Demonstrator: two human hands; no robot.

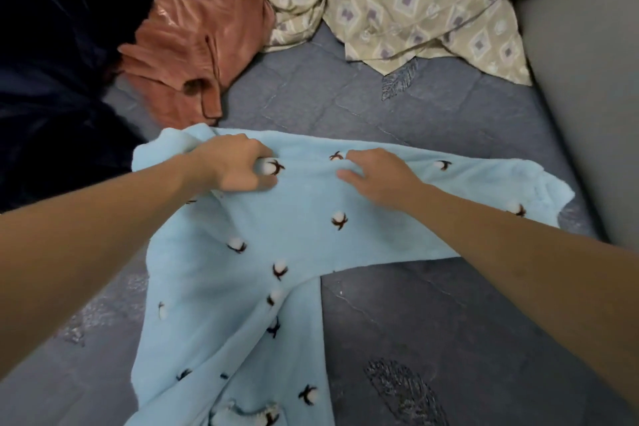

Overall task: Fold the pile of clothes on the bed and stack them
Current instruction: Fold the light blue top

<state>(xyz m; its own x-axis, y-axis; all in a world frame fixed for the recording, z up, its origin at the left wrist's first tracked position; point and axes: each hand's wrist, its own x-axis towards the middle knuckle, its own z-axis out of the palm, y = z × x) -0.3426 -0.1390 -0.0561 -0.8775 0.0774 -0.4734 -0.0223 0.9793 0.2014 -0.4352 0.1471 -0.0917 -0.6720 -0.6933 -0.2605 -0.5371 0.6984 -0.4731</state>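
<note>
A light blue fleece garment [294,235] with white and brown cotton-flower motifs lies spread on the grey quilted bed [432,315], one sleeve stretched to the right. My left hand [238,164] grips a fold of the fleece near its upper left, fingers curled into the cloth. To its right, my right hand [377,176] rests on the garment with fingers spread and slightly bent, pressing the fabric down. Behind the garment lie an orange-pink velvet piece [193,38] and a beige diamond-patterned cloth [425,0].
A dark navy fabric heap [58,55] fills the left side of the bed. A grey wall or headboard [587,97] borders the bed on the right. Bare mattress shows at the lower right and between the garments.
</note>
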